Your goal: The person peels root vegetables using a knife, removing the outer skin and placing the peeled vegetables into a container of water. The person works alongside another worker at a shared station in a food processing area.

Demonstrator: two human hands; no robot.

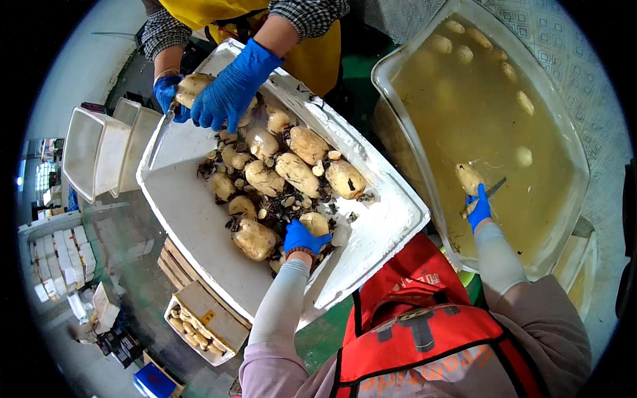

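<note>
Left hand (305,239): fingers against a root (317,221) in the box (179,192); cannot tell if gripping.
Right hand (478,208): fingers closed round a knife (495,188), over the tub (578,174).

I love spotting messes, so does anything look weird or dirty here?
Yes, a little: inside the white box, dark scraps and small pale slices lie scattered among the roots, which looks messy. The water in the tub is cloudy and yellowish-brown, so it looks dirty.
</note>
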